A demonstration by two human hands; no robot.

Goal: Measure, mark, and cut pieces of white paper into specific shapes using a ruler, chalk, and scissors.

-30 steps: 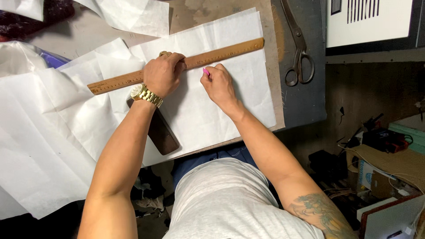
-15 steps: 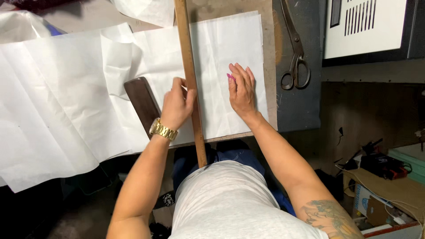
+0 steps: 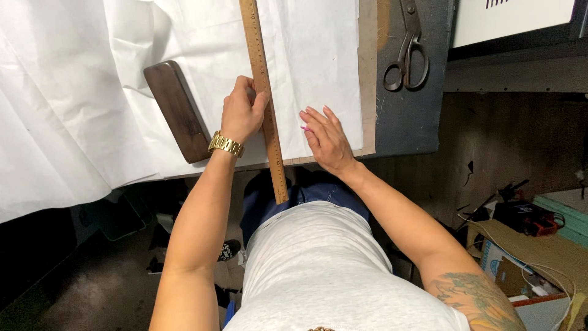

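- Because the left hand (image 3: 242, 113) curls over the wooden ruler (image 3: 263, 98), clamping it, the ruler lies steady along the white paper (image 3: 184, 55), its near end overhanging the desk (image 3: 407, 116); the right hand (image 3: 327, 138) rests open, flattening the sheet.
- A dark wooden block (image 3: 177, 110) weights the paper (scissors (image 3: 407, 52) lie apart).
- Half a second ago the ruler tilted more; both hands sat further up the sheet.

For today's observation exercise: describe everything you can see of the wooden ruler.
The wooden ruler is a long, flat, tan strip with fine printed markings along its face. It lies lengthwise across the white fabric, its near end jutting past the table edge. The left hand presses on its left side, holding it down.
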